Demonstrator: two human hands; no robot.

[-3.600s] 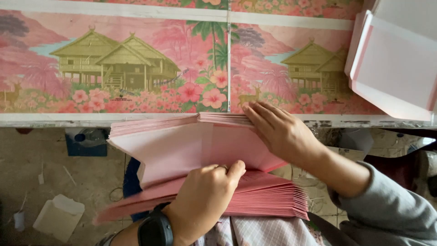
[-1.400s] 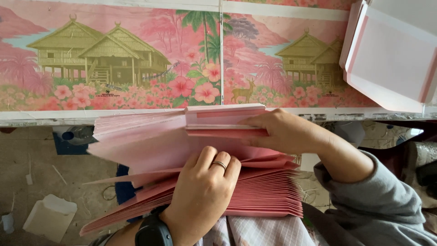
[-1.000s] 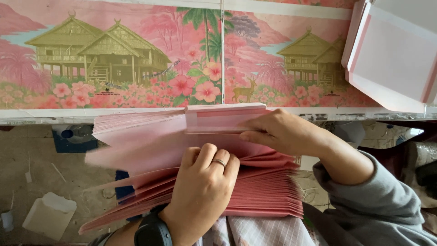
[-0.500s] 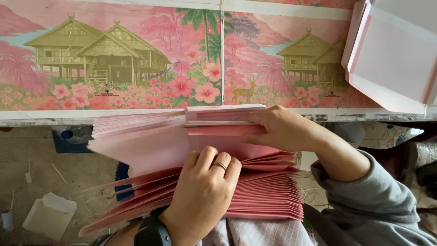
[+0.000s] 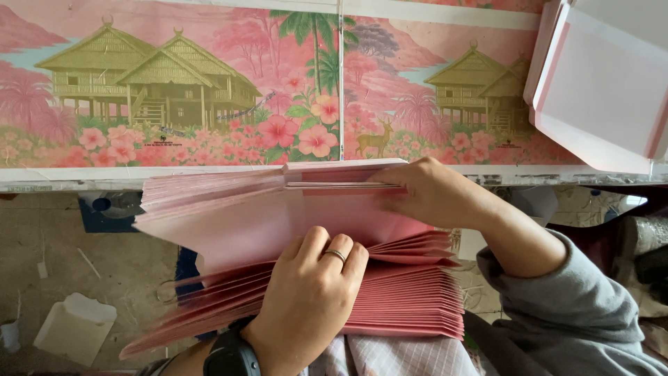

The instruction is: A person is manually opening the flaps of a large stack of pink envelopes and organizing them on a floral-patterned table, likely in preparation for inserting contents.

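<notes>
Two hands worked one fanned pink envelope stack (image 5: 390,306): left hand (image 5: 313,306) pressed flat on it, right hand (image 5: 431,191) pinching its top few.

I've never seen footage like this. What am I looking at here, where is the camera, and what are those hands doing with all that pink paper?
There is no machine here: the camera sits on a person's head and looks down at their own two bare hands, so you see one view only.

The left hand, with a ring and a black wristwatch, presses flat on a fanned stack of pink envelopes that lies in the person's lap. The right hand, in a grey sleeve, pinches the upper edge of the top few envelopes at the far end of the stack.

Beyond the hands is a long surface covered with a pink printed picture of wooden houses, flowers and palm trees. At the upper right lie paler open envelopes. Below left, on the rough floor, lies a small white container.
</notes>
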